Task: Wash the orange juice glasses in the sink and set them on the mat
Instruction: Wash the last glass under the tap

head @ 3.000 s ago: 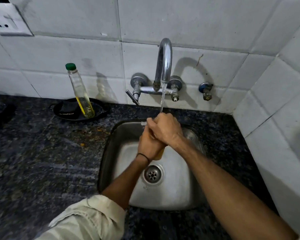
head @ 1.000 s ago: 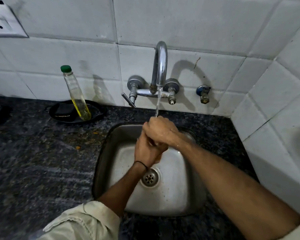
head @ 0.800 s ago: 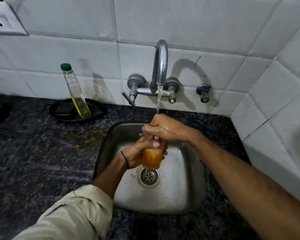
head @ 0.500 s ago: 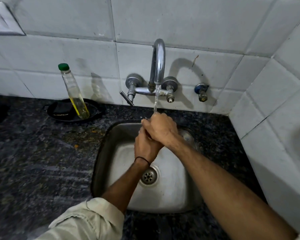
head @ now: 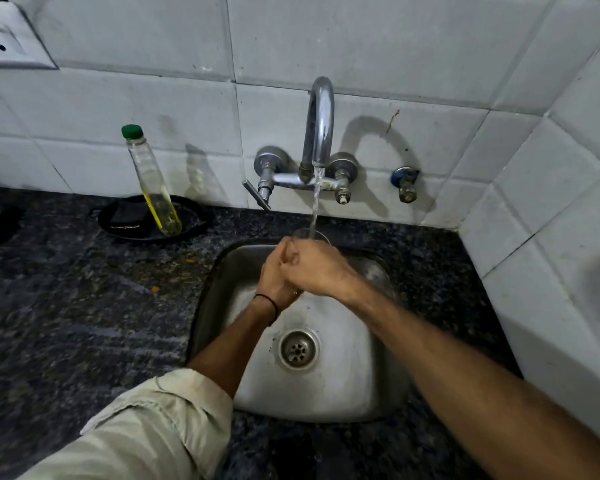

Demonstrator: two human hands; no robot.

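Over the steel sink (head: 357, 386) I hold a clear glass (head: 305, 233) upright under the running tap (head: 321, 126). Only its rim shows above my hands, and the water stream falls into it. My left hand (head: 274, 278) wraps the glass from the left. Over the glass, my right hand (head: 314, 268) closes from the right, its fingers lying across the left hand's fingers. The body of the glass is hidden behind both hands. No mat is in view.
A tall bottle (head: 151, 183) with a green cap and yellow liquid stands in a black dish (head: 118, 223) on the dark granite counter (head: 66, 306), left of the sink. White tiled walls close the back and the right side. The drain (head: 298, 348) sits mid-basin.
Under a second ago the glass was lower and its orange-stained body showed. Both hands have since closed over it again, holding it under the stream with only the rim visible.
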